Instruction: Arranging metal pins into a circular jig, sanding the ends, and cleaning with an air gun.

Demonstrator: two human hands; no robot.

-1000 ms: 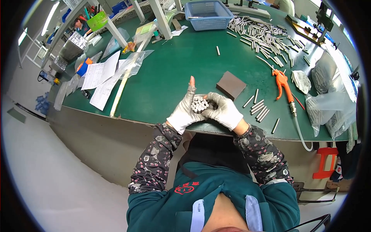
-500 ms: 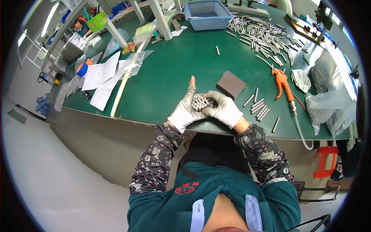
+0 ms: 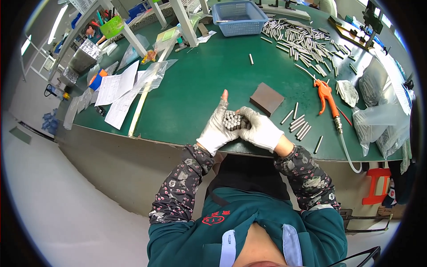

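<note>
— Anything moved since a second ago?
— Barely. Left hand (image 3: 216,129) and right hand (image 3: 262,130) stay closed around the bundle of metal rods (image 3: 233,120), at the worktop's (image 3: 200,89) near edge; squaring continues.

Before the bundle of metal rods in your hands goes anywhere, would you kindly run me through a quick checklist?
1. Bundle of metal rods enclosed by both hands: ok.
2. Left hand grip on the bundle's side: ok.
3. Right hand wrapped around the other side: ok.
4. Rod ends flush: cannot tell, too small.
5. Green table bare just ahead of the hands: ok.
6. Brown block and loose rods close on the right: not ok, crowded.
</note>
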